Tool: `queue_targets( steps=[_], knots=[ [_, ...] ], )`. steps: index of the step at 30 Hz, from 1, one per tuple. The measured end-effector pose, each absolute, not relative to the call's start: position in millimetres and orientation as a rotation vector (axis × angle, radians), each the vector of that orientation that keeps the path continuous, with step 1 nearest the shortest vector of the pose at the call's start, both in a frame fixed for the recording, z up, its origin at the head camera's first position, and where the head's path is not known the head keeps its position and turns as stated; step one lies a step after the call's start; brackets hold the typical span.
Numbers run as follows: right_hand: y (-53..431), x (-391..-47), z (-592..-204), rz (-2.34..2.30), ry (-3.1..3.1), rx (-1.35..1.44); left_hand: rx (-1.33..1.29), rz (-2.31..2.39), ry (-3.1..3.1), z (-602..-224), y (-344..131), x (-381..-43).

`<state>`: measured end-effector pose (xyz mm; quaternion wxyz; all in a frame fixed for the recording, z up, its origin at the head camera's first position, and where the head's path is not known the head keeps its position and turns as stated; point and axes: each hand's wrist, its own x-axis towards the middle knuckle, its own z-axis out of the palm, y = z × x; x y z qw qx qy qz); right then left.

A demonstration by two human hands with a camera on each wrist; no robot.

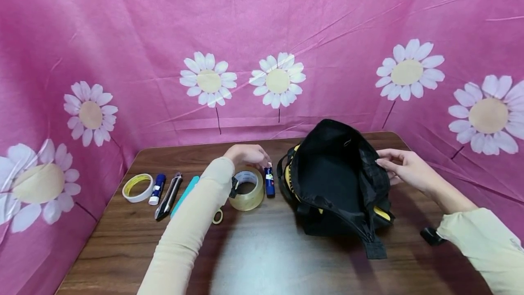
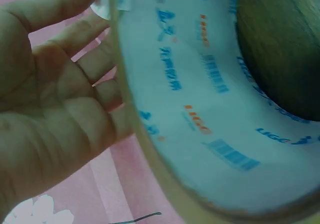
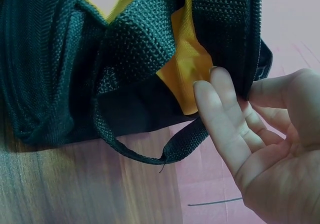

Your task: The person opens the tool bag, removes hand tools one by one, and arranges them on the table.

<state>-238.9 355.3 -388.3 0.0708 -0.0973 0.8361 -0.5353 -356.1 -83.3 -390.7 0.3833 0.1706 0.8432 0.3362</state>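
My left hand (image 1: 249,155) reaches over a wide roll of clear packing tape (image 1: 254,197) and pinches the upper end of a blue glue stick (image 1: 269,183) beside it. In the left wrist view the tape roll (image 2: 175,119) hides much of the fingers, and only a sliver of the glue stick shows. A black fabric bag (image 1: 327,181) with yellow trim stands with its mouth spread wide. My right hand (image 1: 403,167) pinches the bag's right rim between thumb and fingers; the right wrist view shows the thumb at the zipper edge.
Left on the wooden table (image 1: 123,245) lie a white tape roll (image 1: 146,194), another glue stick (image 1: 157,189) and a utility knife (image 1: 168,195). A teal object (image 1: 186,193) and a small yellow ring (image 1: 218,216) are partly covered by my left arm. A pink flowered cloth (image 1: 262,22) hangs behind.
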Motion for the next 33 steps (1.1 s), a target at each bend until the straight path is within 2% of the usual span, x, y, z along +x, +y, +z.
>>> queue_targets(
  steps=[13,19,22,26,29,33],
  knots=[
    [352.6,-245.6,-386.7,-1.590,2.507,-0.280,0.574,0.471,2.301,-388.4,-83.9,-350.2],
    [351.6,-255.9,-373.9,-1.460,2.559,-0.329,0.546,0.555,2.410,-353.1,-101.3,-345.8],
    [354.2,-261.9,-358.2,-1.226,2.738,-0.430,0.656,0.523,2.553,-322.2,-114.6,-340.7],
    [357.6,-272.4,-333.0,-0.663,3.107,-0.651,0.776,0.490,2.745,-290.1,-140.8,-328.0],
    [358.6,-278.9,-315.6,-0.325,3.258,-0.781,0.840,0.426,2.896,-276.5,-166.2,-314.3],
    [358.6,-283.3,-298.6,-0.176,3.330,-0.889,0.852,0.321,3.101,-268.6,-201.1,-295.0]
  ],
)
